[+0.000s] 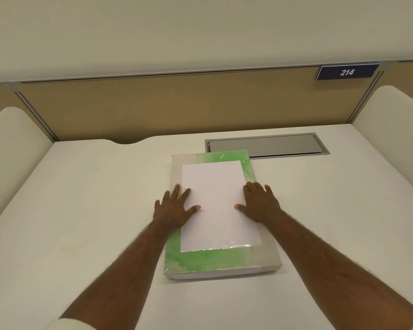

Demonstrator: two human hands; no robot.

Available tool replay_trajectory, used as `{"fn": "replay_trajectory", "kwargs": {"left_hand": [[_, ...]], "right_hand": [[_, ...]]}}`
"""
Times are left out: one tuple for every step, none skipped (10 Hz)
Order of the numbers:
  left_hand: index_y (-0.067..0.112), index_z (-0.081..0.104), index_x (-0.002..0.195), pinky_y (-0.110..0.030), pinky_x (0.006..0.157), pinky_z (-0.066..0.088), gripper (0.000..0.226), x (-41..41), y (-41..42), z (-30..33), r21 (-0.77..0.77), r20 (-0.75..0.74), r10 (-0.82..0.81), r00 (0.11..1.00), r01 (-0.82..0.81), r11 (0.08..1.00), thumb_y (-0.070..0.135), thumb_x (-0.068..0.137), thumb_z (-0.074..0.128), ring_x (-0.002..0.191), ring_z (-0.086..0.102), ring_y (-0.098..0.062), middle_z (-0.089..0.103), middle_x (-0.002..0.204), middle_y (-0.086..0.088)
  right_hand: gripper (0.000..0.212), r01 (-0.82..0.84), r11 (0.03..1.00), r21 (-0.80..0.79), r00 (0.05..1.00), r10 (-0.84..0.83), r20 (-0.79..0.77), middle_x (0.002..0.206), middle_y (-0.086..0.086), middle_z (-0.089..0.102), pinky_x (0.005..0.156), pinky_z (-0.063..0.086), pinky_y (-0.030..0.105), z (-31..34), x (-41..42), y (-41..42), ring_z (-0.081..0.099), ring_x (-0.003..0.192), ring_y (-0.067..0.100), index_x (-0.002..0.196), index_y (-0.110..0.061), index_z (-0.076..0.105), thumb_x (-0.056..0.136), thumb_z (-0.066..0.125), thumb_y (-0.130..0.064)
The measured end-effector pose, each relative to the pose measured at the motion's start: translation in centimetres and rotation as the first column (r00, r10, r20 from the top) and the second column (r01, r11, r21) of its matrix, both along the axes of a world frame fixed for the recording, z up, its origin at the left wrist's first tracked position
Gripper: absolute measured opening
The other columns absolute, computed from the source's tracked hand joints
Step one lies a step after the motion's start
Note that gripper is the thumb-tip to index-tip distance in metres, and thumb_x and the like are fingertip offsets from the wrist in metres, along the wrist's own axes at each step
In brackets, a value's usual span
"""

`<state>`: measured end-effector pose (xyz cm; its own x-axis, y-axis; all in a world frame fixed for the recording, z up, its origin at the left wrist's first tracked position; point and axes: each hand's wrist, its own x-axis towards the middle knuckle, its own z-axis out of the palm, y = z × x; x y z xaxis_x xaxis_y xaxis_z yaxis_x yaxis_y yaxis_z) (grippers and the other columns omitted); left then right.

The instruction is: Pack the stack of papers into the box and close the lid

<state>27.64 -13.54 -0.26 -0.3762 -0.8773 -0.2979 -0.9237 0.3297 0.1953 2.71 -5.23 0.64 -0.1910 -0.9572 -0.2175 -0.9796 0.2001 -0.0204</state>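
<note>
A flat box [267,254] with a green and grey top lies shut in the middle of the white desk. White paper [216,206] lies flat on its lid, with shiny tape along the near edge. My left hand [175,207] rests palm down on the box's left side, fingers spread, thumb tip on the paper. On the right side my right hand [260,204] lies the same way, fingers apart and thumb touching the paper's edge. Neither hand grips anything.
The white desk [81,210] has a grey cable hatch [267,145] set into it just behind the box. A tan partition [167,103] stands at the back with a blue "214" sign [347,72]. White side panels rise at left and right.
</note>
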Motion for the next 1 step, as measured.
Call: {"fn": "replay_trajectory", "kwargs": {"left_hand": [[0.040,0.011,0.154,-0.055,0.120,0.013,0.076,-0.03,0.70,0.09,-0.043,-0.025,-0.003,1.000,0.002,0.999,0.073,0.088,0.030,0.153,0.006,-0.027,-0.004,0.166,0.006]], "right_hand": [[0.076,-0.006,1.000,-0.026,1.000,0.006,-0.008,0.160,0.009,0.016,0.120,0.012,0.051,-0.20,0.11,0.47,0.012,0.150,0.027,0.150,-0.007,0.019,0.094,0.038,-0.055]]}}
